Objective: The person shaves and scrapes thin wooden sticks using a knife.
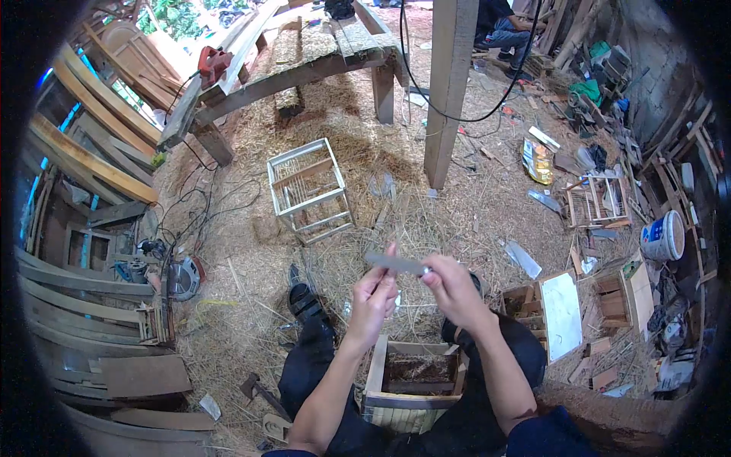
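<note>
My right hand (457,293) is closed round the handle of a knife, whose flat grey blade (394,263) points to the left. Just under the blade, my left hand (373,301) is closed, thumb and fingers pressed together near the blade's tip. Whatever it pinches is too small to make out. Between my legs, below both hands, stands an open wooden box (415,397) with a slatted side. Thin straw-like strips (415,228) lie scattered on the floor beyond the hands. A light wooden cage frame (308,189) with thin bars stands ahead of me.
A hammer (263,392) lies by my left leg. A circular saw (184,278) is on the left. Ahead are a workbench (304,80) and a wooden post (451,99). To the right are a small cage (598,199), a white bucket (662,236) and a white board (561,316). A person (502,34) sits far back.
</note>
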{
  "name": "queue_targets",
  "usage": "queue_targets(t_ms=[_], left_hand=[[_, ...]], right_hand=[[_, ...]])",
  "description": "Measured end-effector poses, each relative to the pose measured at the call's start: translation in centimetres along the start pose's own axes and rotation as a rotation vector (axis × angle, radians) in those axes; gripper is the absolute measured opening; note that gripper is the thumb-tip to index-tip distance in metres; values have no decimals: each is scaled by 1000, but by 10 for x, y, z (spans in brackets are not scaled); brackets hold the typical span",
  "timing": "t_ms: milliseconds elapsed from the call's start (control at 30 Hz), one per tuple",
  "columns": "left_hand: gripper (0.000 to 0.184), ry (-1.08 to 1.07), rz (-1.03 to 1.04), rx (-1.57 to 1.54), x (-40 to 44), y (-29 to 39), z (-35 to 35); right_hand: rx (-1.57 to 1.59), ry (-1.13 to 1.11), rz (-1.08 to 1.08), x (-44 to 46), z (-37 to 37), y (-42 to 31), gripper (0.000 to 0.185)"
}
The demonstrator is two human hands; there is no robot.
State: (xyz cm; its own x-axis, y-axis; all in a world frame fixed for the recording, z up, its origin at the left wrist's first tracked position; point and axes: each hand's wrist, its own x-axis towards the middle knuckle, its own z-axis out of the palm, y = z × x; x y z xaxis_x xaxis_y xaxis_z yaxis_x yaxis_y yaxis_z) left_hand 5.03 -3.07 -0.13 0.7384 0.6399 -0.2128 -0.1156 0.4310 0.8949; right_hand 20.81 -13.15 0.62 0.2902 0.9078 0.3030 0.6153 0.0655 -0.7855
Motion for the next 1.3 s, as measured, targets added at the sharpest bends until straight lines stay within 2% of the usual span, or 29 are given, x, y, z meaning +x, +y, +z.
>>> queue_targets(t_ms=[33, 133, 267, 300, 600, 800, 1200, 1267, 1300], left_hand=[[51, -21, 1, -10, 2, -2, 0], [54, -78, -5, -34, 3, -8, 3], [56, -109, -14, -71, -4, -8, 17], [56, -115, -24, -80, -6, -6, 20], [58, -150, -58, -45, -14, -7, 4], [56, -140, -135, -98, -19, 4, 2], [55, -159, -162, -239, -17, 8, 15], [55, -324, -201, -148, -28, 9, 20], [55, -409, -221, -105, -31, 7, 22]], right_hand=[[-16, -25, -74, 1, 4, -1, 37], [27, -61, -20, -2, 10, -3, 33], [-69, -33, -102, 0, -6, 5, 32], [-191, -4, -175, 1, -8, 5, 33], [-308, 49, -291, 7, 1, 5, 39], [-337, 78, -288, 9, 6, 6, 41], [-490, 164, -279, 6, -3, 4, 28], [-486, 567, 98, 3, -14, 46, 25], [-510, 639, 240, 6, -46, 55, 26]])
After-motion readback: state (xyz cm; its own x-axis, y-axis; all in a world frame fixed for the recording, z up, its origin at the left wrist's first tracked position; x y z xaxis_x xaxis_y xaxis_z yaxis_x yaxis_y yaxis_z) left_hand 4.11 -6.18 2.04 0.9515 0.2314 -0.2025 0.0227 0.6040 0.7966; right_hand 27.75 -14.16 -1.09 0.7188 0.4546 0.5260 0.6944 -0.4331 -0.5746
